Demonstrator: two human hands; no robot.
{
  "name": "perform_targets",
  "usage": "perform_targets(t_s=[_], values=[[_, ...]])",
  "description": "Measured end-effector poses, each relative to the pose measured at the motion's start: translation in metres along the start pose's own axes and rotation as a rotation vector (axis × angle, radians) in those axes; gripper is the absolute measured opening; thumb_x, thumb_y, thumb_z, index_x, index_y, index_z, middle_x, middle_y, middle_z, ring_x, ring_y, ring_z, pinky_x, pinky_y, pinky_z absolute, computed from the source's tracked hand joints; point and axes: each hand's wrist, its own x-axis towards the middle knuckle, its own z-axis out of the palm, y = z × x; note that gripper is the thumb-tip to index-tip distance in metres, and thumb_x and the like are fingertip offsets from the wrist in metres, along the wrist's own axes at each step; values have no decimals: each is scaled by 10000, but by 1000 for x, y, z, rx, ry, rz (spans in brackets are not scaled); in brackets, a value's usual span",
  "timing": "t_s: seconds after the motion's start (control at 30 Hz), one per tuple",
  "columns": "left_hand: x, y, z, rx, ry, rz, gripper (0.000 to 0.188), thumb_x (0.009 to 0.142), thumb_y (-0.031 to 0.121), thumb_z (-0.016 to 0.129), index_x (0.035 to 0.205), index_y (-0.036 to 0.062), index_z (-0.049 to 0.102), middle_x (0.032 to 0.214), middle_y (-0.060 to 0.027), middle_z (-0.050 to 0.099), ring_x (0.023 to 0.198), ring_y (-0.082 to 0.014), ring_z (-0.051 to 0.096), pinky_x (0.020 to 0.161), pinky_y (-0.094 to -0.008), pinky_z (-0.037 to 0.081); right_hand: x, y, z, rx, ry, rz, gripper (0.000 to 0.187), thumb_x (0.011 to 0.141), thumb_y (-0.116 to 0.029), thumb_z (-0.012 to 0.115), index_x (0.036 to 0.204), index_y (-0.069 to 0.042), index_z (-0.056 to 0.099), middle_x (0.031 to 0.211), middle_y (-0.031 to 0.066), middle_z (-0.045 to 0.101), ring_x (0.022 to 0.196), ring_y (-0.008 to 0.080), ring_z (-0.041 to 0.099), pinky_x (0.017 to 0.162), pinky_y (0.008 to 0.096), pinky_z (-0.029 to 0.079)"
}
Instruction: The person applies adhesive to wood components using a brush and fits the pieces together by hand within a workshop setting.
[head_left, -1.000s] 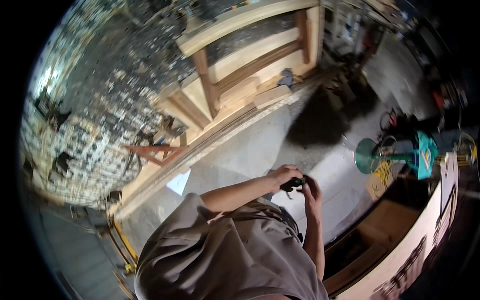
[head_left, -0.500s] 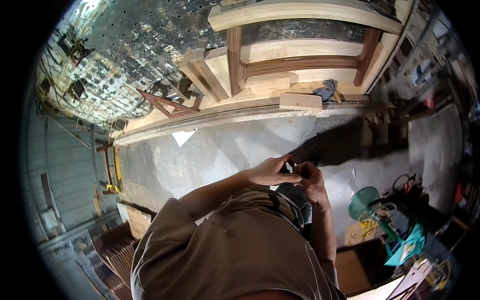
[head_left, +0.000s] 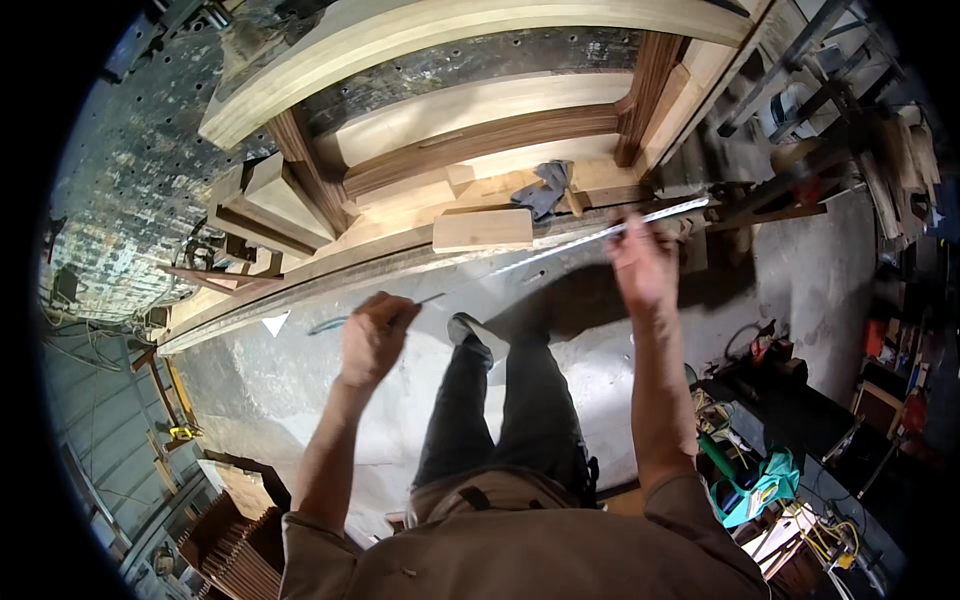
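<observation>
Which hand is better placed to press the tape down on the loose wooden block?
Probably the right hand: it holds the tape just beside the wooden block. The left hand grips the tape's other end, lower and farther away.

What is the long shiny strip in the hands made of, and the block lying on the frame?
The strip looks like thin bright metal: it glints. The block looks like pale, bare wood, unpainted; grain is too small to tell.

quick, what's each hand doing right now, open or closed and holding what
Left hand: closed around one end of a thin metal strip.
Right hand: fingers pinch the same strip near its other end.
</observation>
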Motion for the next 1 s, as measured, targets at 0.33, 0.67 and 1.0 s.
perform_targets(t_s=[0.33,0.67,1.0], values=[[140,-121,1,148,353,280,65,821,43,630,868,27,672,793,-101,650,723,-199,622,649,-318,488,156,75,46,-84,-169,32,108,882,-137,651,892,-33,624,781,46,621,708,115,576,629,248,458],[247,-290,-148,595,1036,487,203,903,41,575,1088,76,649,937,-34,660,772,-131,618,654,-256,503,339,-24,66,71,-302,-449,111,907,-82,586,996,-15,575,852,40,589,765,164,578,683,302,475],[278,-220,-144,256,1199,142,354,910,378,579,1049,69,683,807,-96,647,701,-163,568,694,-301,453,364,-28,67,247,-209,-554,174,918,-130,530,1083,-101,576,1014,55,618,996,211,590,888,419,384]])
